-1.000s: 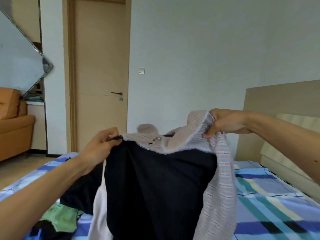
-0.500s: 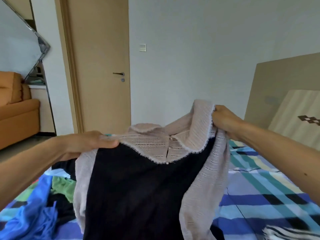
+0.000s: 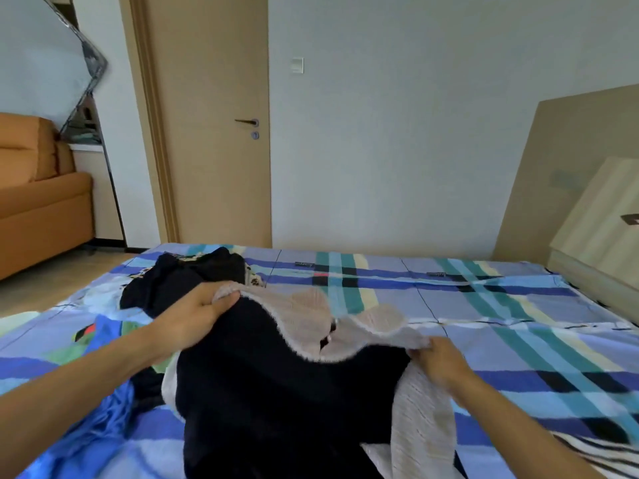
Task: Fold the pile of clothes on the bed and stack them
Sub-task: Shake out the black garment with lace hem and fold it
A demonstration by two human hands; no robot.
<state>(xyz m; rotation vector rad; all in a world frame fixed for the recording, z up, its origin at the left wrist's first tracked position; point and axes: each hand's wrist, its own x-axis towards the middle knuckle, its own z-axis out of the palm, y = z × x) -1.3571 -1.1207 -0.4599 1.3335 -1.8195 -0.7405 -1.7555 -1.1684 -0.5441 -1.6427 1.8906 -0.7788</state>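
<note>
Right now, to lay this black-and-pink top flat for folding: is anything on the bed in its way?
Partly: the clothes pile and a blue garment sit left of the top, a striped cloth at its near right. Nothing visible on the sheet ahead.

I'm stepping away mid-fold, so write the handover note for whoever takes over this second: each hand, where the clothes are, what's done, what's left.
Left hand: grips one shoulder of the black top at its pale knit collar.
Right hand: grips the other shoulder, by the pale sleeve.
The black top is bunched low over the bed, not spread flat.
The unfolded pile sits on the bed behind the left hand; a striped cloth lies at the near right.
Done: no folded stack in view.
Left: flatten and fold this one, then the pile, then stack.
</note>
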